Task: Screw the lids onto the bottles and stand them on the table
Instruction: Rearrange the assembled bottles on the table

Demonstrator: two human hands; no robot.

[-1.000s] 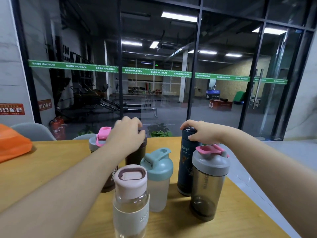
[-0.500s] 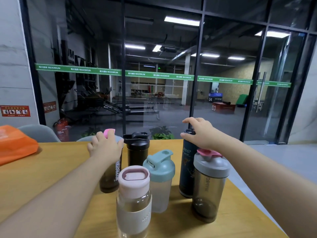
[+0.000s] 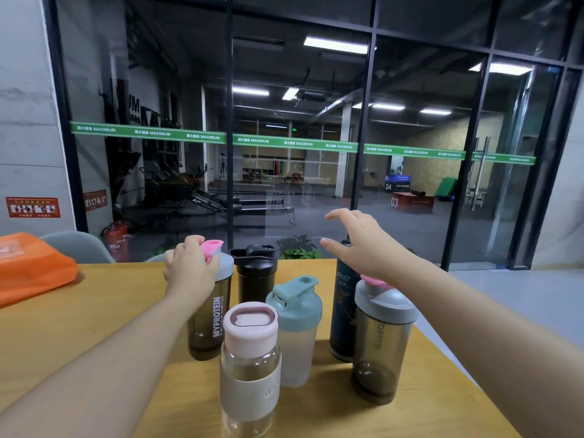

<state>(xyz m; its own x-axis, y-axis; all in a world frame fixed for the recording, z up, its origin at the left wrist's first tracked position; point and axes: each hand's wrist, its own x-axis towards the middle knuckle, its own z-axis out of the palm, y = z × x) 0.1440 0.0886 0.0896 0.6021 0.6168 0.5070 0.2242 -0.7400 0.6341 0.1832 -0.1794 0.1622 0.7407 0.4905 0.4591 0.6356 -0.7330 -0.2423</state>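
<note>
Fingers (image 3: 197,245) of my left hand (image 3: 189,267) grasped the grey lid (image 3: 225,266) of the smoky shaker bottle (image 3: 208,324), which stood upright on the bench (image 3: 79,327). My right hand (image 3: 363,245) hovered over the tall dark bottle (image 3: 343,311), its fingers (image 3: 336,214) released and spread. I saw six bottles standing capped, clustered close together.

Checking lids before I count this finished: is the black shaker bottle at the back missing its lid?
No. The black shaker bottle stands on the wooden table with its black lid on top.
</note>
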